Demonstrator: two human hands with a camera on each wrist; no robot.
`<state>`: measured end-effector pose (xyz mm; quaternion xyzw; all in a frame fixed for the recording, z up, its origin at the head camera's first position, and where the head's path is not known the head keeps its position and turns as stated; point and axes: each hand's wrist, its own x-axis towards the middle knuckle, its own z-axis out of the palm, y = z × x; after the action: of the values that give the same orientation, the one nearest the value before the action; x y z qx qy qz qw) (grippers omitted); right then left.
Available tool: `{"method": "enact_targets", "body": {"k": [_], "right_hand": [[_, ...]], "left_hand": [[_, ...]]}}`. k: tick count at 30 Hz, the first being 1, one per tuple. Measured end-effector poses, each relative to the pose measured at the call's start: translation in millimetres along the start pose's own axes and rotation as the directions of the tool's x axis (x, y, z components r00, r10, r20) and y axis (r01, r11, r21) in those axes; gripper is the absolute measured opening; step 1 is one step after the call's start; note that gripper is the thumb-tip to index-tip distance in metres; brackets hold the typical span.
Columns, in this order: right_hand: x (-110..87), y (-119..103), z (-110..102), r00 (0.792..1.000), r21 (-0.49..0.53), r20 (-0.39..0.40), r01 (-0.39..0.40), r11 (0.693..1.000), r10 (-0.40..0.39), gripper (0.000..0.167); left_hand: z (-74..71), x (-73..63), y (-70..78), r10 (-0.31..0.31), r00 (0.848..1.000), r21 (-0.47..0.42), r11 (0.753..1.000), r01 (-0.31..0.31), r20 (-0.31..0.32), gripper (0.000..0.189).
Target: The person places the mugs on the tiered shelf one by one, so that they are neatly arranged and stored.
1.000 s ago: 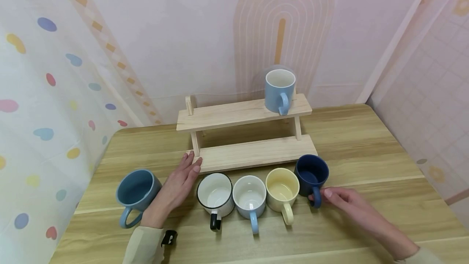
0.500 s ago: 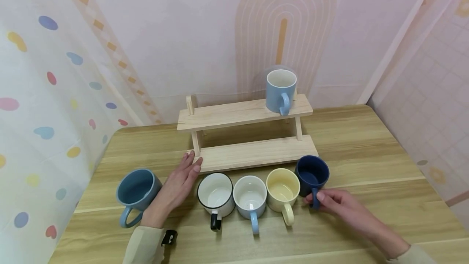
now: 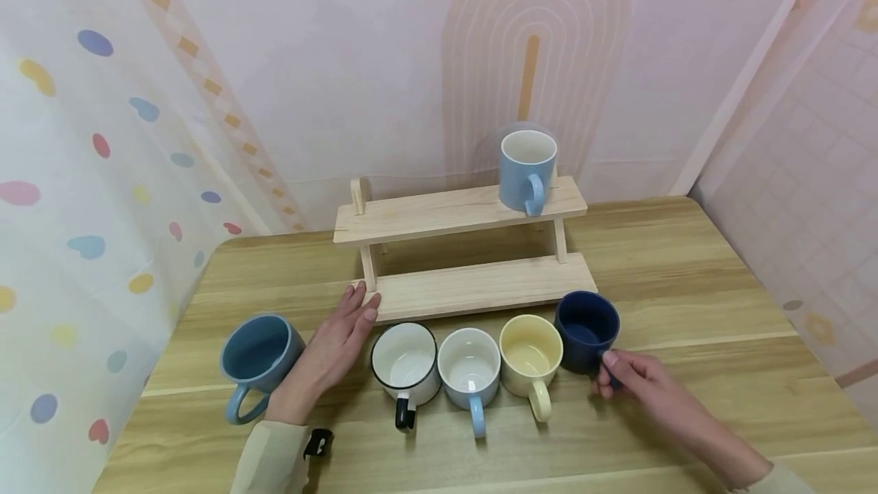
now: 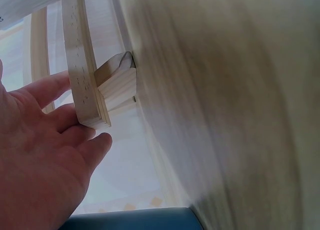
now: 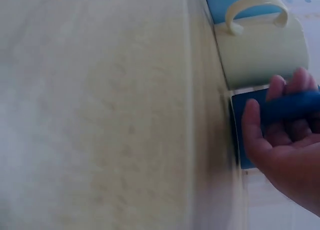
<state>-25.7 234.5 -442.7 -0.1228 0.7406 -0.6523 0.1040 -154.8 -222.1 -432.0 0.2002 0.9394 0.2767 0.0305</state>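
From the head view, the right hand [image 3: 634,381] reaches in from the lower right, forearm slanting across the wooden table [image 3: 686,288]; its fingers are curled round the handle of the dark blue mug [image 3: 586,330], which stands upright on the table at the right end of a row, just in front of the wooden rack [image 3: 466,250]; beside it stand the yellow mug [image 3: 530,351], the pale blue-handled mug [image 3: 469,366] and the black-rimmed white mug [image 3: 405,360]; the left hand [image 3: 336,341] lies flat on the table, fingers straight and together, their tips touching the rack's lower left corner, between the black-rimmed mug and a teal mug [image 3: 257,353]; a light blue mug [image 3: 527,170] stands on the rack's top shelf.

From the left wrist view, the left hand [image 4: 40,160] is spread and relaxed, fingers resting against the end of the rack's [image 4: 90,89] lower board; it grips nothing.

From the right wrist view, the right hand [image 5: 285,140] wraps its fingers [image 5: 277,87] over the dark blue mug's handle [image 5: 292,107], thumb on the near side; the yellow mug [image 5: 265,52] sits just beside.
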Motion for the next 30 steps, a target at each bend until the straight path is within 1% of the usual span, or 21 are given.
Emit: {"method": "enact_targets", "body": {"k": [3,5,7,10,14,18,21,26,30], "right_hand": [[-0.8,-4.0,-3.2,0.998,-0.045,-0.056,0.030,0.999,-0.033,0.038],[-0.7,-6.9,-4.6,0.995,-0.073,-0.072,0.067,0.995,-0.072,0.037],[-0.5,-10.1,-5.3,0.993,-0.076,-0.079,0.083,0.994,-0.089,0.037],[-0.1,-14.4,-6.4,0.986,-0.022,-0.076,0.147,0.989,-0.148,0.035],[1.0,-25.1,-9.0,0.969,0.075,-0.107,0.232,0.970,-0.224,0.032],[3.2,-42.1,-11.0,0.957,0.093,-0.154,0.261,0.961,-0.245,0.033],[6.8,-55.3,-11.1,0.948,0.110,-0.165,0.292,0.950,-0.272,0.034],[17.0,-75.9,-6.5,0.927,0.169,-0.132,0.370,0.914,-0.351,0.033],[27.9,-93.1,1.9,0.920,0.200,-0.119,0.391,0.898,-0.373,0.033]], "left_hand": [[-0.6,0.5,-0.5,-0.001,1.000,0.000,1.000,0.001,0.002,0.059],[-1.1,0.6,-0.8,-0.002,1.000,0.001,1.000,0.002,0.002,0.059],[-1.3,0.4,-0.9,-0.004,1.000,0.000,1.000,0.004,0.003,0.059],[-1.2,-0.1,-0.7,-0.005,1.000,-0.006,1.000,0.005,0.002,0.059],[-0.9,-0.7,0.7,0.003,1.000,-0.009,1.000,-0.003,-0.003,0.058],[-0.4,-2.1,1.0,0.011,1.000,-0.004,1.000,-0.011,-0.012,0.057],[0.0,-2.8,0.6,0.012,1.000,-0.002,1.000,-0.012,-0.015,0.057],[-0.4,-2.4,1.3,0.012,1.000,-0.002,1.000,-0.012,-0.014,0.058],[-1.3,-1.8,2.5,0.007,1.000,-0.006,1.000,-0.007,-0.009,0.059]]}}
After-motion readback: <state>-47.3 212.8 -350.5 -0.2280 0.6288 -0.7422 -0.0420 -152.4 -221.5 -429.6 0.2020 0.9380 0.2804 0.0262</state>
